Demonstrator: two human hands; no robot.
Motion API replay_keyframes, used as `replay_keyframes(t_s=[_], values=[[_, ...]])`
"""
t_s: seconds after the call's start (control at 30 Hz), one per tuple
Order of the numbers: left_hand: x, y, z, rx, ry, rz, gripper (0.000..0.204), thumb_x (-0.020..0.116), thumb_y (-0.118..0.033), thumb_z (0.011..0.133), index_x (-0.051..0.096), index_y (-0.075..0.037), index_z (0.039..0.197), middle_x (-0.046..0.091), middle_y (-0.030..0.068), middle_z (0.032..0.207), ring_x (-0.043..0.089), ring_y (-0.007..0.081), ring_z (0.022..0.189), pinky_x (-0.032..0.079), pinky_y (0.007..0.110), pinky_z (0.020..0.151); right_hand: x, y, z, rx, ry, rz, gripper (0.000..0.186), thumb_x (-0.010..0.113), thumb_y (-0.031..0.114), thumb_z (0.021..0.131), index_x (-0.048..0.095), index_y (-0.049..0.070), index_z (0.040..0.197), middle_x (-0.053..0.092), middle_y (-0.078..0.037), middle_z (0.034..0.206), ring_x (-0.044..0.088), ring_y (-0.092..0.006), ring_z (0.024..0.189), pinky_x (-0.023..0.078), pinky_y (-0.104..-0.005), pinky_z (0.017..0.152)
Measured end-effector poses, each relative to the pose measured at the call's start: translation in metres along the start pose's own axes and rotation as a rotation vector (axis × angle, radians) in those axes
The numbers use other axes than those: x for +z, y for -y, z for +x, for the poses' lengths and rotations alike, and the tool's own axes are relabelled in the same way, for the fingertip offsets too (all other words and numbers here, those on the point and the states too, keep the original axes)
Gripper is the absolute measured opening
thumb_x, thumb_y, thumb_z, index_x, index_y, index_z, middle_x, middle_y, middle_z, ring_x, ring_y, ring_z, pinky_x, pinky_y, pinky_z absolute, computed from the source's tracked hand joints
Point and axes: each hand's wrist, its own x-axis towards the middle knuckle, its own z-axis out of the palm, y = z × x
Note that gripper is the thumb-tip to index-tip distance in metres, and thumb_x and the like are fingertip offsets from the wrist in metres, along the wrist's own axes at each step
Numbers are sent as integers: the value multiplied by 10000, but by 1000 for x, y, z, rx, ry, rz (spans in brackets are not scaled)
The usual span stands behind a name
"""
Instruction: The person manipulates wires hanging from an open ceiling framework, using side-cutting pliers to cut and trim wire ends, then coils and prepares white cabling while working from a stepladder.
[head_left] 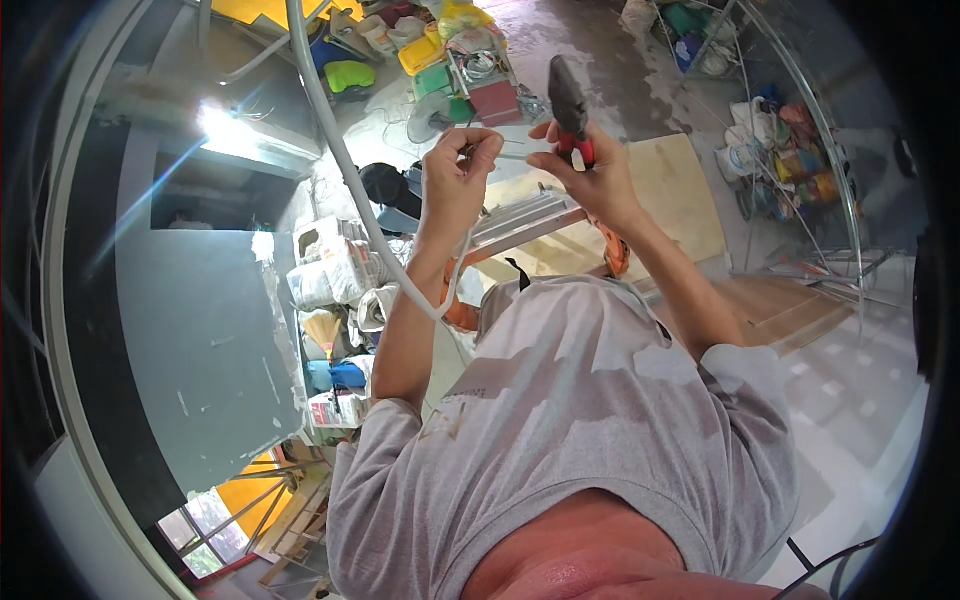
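Observation:
Both my hands are raised in front of my chest, a short gap apart. My right hand (598,180) is closed around pliers (568,98) with red handles and a dark head pointing away from me. My left hand (460,172) is closed in a pinch on a thin pale wire (512,156), which stretches toward my right thumb; whether the thumb grips it cannot be made out. A thick whitish cable (345,165) comes down from the top, loops beside my left forearm and rises again toward my left hand.
Below my hands stands an orange frame with a grey metal bar (525,218), over a pale board (680,190). Stacked white bags (335,270) lie to the left by a grey wall panel (200,340). Clutter and a fan (430,118) stand farther off; metal poles (835,170) rise at right.

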Motion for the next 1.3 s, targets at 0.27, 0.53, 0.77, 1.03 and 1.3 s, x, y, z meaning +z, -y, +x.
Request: replay_keyframes(t_s=[0.27,0.53,0.77,1.03,1.3], values=[[4,0,-4,-118,21,-134,247,710,-209,963,726,21,1052,703,49,861,644,102,732,534,237,668,4,0,5,-267,2,-330,281,812,62,820,667,55,1061,710,-96,903,665,-253,757,523,-331,696],[4,6,-13,-93,46,-127,202,732,-144,930,724,39,1016,707,53,850,633,110,726,513,257,676,10,-16,-5,-36,-14,-76,193,784,75,863,648,49,998,686,-30,804,626,-149,671,502,-318,619],[-1,7,-17,258,57,144,62,742,-77,893,756,-43,943,652,51,892,625,133,763,510,266,691,-5,1,1,740,118,551,261,812,107,839,582,80,960,608,5,818,589,-92,727,462,-279,683],[-6,12,-18,11,-41,-92,154,742,-121,922,731,0,1016,697,30,877,627,85,768,515,252,710,-6,4,-6,638,203,171,208,690,259,975,612,75,1032,670,-17,894,582,-85,732,455,-243,671],[-17,8,-9,-72,-43,-36,245,749,-203,932,721,11,1049,704,19,866,602,88,728,493,238,680,-57,16,-7,241,422,-655,178,614,175,984,617,9,1049,661,-195,834,606,-375,728,457,-421,676]])
